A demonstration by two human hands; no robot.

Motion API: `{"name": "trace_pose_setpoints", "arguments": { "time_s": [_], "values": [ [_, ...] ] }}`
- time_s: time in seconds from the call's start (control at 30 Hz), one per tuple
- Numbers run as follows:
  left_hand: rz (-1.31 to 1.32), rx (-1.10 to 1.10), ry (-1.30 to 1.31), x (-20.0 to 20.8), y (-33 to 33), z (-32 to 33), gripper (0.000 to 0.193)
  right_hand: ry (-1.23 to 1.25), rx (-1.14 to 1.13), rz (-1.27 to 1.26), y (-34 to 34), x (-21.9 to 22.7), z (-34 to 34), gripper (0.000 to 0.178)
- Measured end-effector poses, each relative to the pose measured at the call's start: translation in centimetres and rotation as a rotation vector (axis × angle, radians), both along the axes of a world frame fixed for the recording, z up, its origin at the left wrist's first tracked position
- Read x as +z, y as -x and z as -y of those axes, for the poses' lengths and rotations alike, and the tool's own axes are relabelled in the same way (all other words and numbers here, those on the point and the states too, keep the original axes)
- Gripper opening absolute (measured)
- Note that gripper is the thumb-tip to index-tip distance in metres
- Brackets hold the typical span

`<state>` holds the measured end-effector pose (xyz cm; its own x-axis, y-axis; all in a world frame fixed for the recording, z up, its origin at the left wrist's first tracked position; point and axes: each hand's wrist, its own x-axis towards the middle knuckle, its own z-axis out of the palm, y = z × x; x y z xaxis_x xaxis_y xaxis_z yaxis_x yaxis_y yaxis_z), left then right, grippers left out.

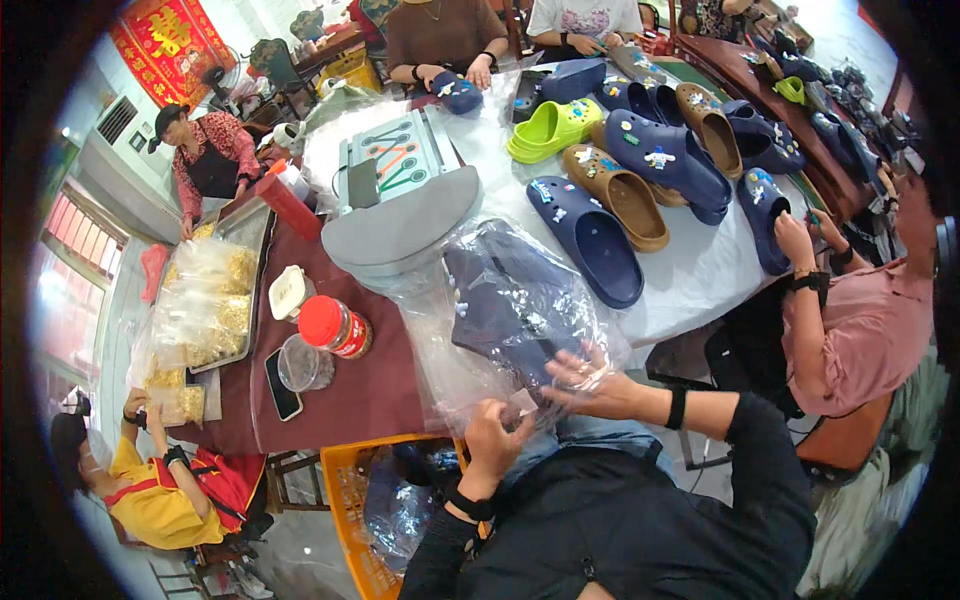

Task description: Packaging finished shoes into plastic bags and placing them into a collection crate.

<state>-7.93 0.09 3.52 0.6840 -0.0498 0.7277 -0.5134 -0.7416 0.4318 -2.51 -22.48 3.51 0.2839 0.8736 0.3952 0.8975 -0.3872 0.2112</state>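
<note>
A: Main item?
B: Clear plastic bag [525, 315], dark navy footwear [490, 270] inside. Lies at near edge of desk [385, 390], in front of wearer.
A: Hands?
B: Left hand [495, 440]: fingers pinched on bag's near edge, by a small pale tab [523, 402]. Right hand [585, 382]: fingers spread, resting on bag's near right part; can't tell if any plastic is caught under them.
A: Around it?
B: Navy clog [590, 240] just beyond, brown clog [615, 195] next to that. Left: red-lidded jar [337, 327], clear cup [305, 362], phone [283, 385]. Below desk edge: orange basket [340, 500] holding wrapped dark items.
</note>
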Motion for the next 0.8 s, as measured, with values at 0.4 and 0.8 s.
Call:
{"name": "trace_pose_setpoints", "arguments": {
  "time_s": [0.4, 0.8],
  "values": [
    [-0.654, -0.298, 0.564, 2.7, -1.0, -1.7, 0.021, -0.515, -0.324, -0.654, 0.4, -2.0, -0.7, 0.084],
    [-0.440, -0.075, 0.827, 17.5, 3.6, -5.0, 0.019, -0.650, 0.087, -0.399, 0.9, 14.6, -2.0, 0.101]
  ]
}}
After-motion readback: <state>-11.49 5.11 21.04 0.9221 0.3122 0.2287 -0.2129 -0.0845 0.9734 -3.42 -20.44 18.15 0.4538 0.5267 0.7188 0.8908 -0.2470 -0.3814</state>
